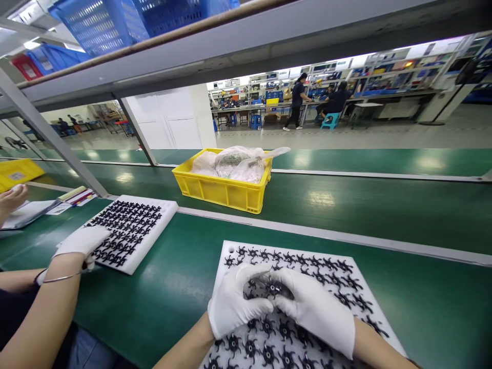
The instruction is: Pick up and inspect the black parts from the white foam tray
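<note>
Both gloved hands met over the middle of the white foam tray (230, 251). Left hand (234, 302) was curled, fingertips pinched toward the right. Right hand (315, 310) was likewise curled, thumb and forefinger closed on one small black impeller (273, 288), which sat between the two sets of fingertips, just above the tray surface. Whether the left fingers also gripped that part or only touched it could not be told.

Tray lay flat on the green bench top (423, 307), directly under the hands. It carried rows of black impellers (330, 264) seated upright in its pockets; too many partly hidden by the hands and the frame edge for an exact count, several dozen at least.

To the left, well apart, a second foam tray (161, 215) held a similar dense field of black parts. A co-worker's gloved hand (82, 243) rested on its near corner; a thin bangle showed at that wrist. A further bare hand (11, 197) appeared at the far left edge over papers.

One yellow crate (219, 192) stood on the conveyor belt beyond the trays, holding clear plastic bags (240, 161), three by appearance. Blue baskets (115, 20) sat on the overhead shelf, two clearly visible.
</note>
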